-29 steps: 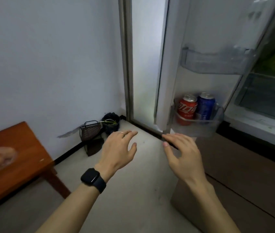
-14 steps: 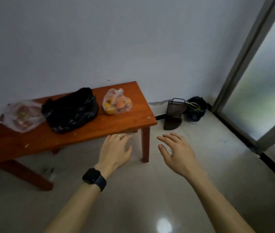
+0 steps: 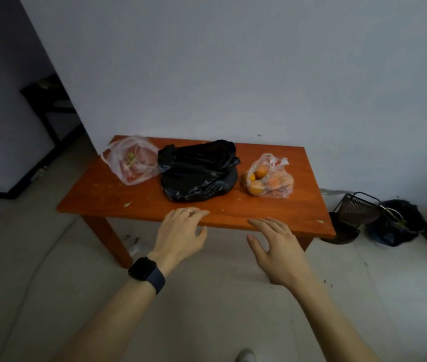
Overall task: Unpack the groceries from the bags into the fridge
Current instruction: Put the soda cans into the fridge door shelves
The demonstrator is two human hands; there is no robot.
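Three bags lie on a low orange-brown wooden table [image 3: 306,205]. A clear bag with reddish produce [image 3: 132,159] is at the left, a crumpled black bag [image 3: 198,171] in the middle, and a clear bag of oranges [image 3: 269,180] at the right. My left hand [image 3: 181,232], with a ring and a black watch on the wrist, hovers at the table's front edge with relaxed fingers and holds nothing. My right hand [image 3: 276,248] is beside it, fingers spread, also holding nothing. The fridge is out of view.
A dark wire basket [image 3: 358,210] and a dark bag [image 3: 397,223] sit on the floor against the wall, right of the table. A doorway into a dim room [image 3: 50,111] opens at the left. The floor is pale tile.
My view has swung left, away from the open fridge door with its two cans, onto the table. The table now sits centred and closer. Both hands have stayed open in front of me.
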